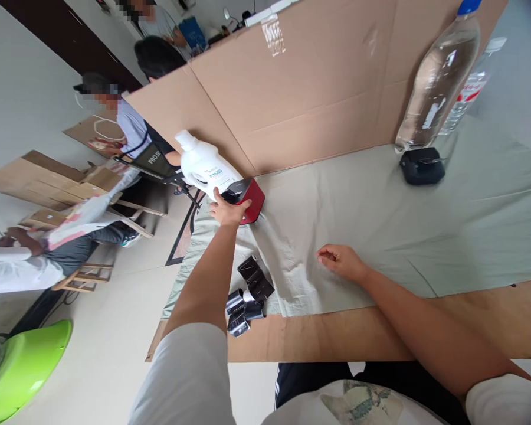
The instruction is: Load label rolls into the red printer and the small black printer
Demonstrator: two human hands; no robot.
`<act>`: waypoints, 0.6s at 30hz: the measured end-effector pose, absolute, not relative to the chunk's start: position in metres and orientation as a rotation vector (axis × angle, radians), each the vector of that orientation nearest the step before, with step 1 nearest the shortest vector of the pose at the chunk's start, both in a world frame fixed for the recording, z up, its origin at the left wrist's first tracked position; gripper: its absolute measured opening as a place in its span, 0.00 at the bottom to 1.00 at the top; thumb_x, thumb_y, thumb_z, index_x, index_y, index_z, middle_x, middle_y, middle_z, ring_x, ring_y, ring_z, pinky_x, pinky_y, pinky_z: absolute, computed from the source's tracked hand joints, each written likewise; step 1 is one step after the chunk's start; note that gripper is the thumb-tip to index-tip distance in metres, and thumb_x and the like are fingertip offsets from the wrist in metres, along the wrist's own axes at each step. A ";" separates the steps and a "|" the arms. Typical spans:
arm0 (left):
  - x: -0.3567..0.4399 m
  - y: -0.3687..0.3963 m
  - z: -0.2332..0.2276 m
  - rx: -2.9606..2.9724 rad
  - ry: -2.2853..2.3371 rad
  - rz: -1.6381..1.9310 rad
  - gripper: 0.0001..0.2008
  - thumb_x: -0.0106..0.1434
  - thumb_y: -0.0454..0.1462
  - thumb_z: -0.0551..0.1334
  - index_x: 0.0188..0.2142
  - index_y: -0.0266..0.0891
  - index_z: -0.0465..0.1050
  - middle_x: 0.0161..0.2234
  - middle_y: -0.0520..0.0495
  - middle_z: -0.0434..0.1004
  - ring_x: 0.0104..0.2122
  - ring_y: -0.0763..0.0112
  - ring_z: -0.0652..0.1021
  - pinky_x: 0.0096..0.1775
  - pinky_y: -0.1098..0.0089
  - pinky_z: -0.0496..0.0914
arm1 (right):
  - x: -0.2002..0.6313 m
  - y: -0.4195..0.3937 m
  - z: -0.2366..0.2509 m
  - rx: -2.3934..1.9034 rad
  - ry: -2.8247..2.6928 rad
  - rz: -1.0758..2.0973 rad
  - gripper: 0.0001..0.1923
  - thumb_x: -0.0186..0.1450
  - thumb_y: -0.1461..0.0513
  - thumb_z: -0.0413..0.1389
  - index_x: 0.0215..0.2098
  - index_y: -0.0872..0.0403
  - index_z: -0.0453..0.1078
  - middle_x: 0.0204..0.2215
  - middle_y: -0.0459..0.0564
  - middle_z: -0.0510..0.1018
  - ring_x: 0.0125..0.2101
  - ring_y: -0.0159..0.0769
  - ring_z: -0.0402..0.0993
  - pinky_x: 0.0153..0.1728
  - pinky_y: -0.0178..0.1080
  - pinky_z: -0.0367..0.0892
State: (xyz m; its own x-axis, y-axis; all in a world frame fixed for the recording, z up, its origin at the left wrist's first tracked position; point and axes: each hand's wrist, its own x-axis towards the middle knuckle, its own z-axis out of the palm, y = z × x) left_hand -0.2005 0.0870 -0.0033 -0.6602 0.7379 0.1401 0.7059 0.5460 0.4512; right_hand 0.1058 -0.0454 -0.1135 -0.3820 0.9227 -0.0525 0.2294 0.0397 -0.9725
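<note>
My left hand (228, 211) reaches out to about ten o'clock and grips the edge of a red box (253, 200), fingers closed on it. The box sits on the grey-green cloth (380, 218), touching a white jug (206, 166) just beyond it. My right hand (341, 261) rests loosely curled on the cloth near centre, holding nothing. Black foil wrappers (248, 295) lie at seven o'clock; two clear bottles (438, 82) and a black case (422, 166) stand at two o'clock.
</note>
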 end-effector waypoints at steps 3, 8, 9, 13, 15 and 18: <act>-0.173 0.057 0.012 1.502 2.537 0.904 0.57 0.50 0.49 0.73 0.70 0.44 0.41 0.64 0.34 0.55 0.64 0.44 0.59 0.63 0.51 0.54 | 0.114 -0.039 -0.113 -1.101 -1.308 1.564 0.17 0.60 0.47 0.58 0.38 0.49 0.72 0.33 0.49 0.78 0.28 0.37 0.75 0.30 0.42 0.72; -0.102 -0.008 0.017 1.882 2.053 1.175 0.60 0.43 0.47 0.77 0.69 0.42 0.45 0.63 0.37 0.58 0.64 0.45 0.60 0.65 0.51 0.53 | 0.124 -0.033 -0.105 -0.943 -0.877 1.526 0.32 0.59 0.40 0.58 0.56 0.43 0.64 0.57 0.53 0.72 0.52 0.42 0.74 0.54 0.49 0.71; -0.084 -0.021 0.012 1.919 1.984 1.194 0.61 0.41 0.47 0.77 0.69 0.42 0.46 0.62 0.36 0.59 0.63 0.44 0.60 0.65 0.50 0.53 | 0.125 -0.035 -0.102 -0.896 -0.851 1.568 0.36 0.59 0.38 0.57 0.60 0.40 0.60 0.59 0.52 0.70 0.54 0.42 0.73 0.56 0.51 0.69; -0.013 -0.069 -0.021 1.886 1.937 1.198 0.60 0.37 0.48 0.78 0.67 0.43 0.52 0.62 0.33 0.55 0.63 0.37 0.58 0.64 0.44 0.51 | 0.123 -0.043 -0.090 -0.718 -0.759 1.641 0.41 0.60 0.39 0.56 0.66 0.37 0.49 0.64 0.47 0.67 0.60 0.45 0.68 0.59 0.55 0.67; 0.009 -0.088 -0.037 1.799 1.991 1.216 0.58 0.38 0.48 0.78 0.66 0.44 0.54 0.63 0.33 0.50 0.63 0.37 0.57 0.64 0.43 0.49 | 0.125 -0.043 -0.086 -0.711 -0.682 1.608 0.43 0.58 0.43 0.61 0.67 0.40 0.49 0.65 0.46 0.66 0.64 0.46 0.63 0.62 0.52 0.63; 0.018 -0.103 -0.053 1.696 1.961 1.271 0.58 0.39 0.51 0.78 0.65 0.45 0.53 0.63 0.34 0.49 0.64 0.40 0.57 0.65 0.46 0.51 | 0.133 -0.037 -0.084 -0.728 -0.660 1.630 0.47 0.56 0.48 0.63 0.68 0.43 0.47 0.65 0.47 0.65 0.65 0.48 0.62 0.65 0.52 0.60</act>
